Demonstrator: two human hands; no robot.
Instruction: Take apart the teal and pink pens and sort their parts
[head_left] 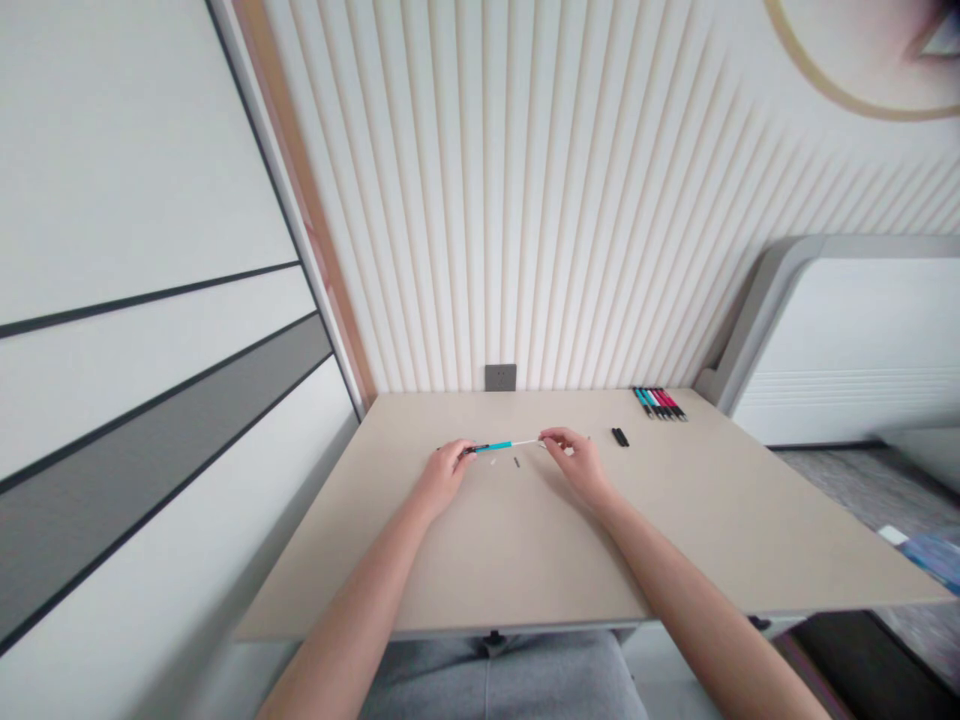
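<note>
Both my hands are out over the beige table (525, 560) and hold one thin pen between them. My left hand (448, 472) pinches the dark end of the teal pen barrel (493, 447). My right hand (574, 458) pinches the far end of a thin white refill (525, 442) that sticks out of the barrel. The pen lies level, just above the tabletop. A tiny dark piece (517, 462) lies on the table under it.
Several pens, teal, black and red (658, 403), lie in a row at the table's back right. A small black part (619, 437) lies nearer. A grey wall socket (500, 377) sits behind the table. A white cabinet (847, 340) stands to the right.
</note>
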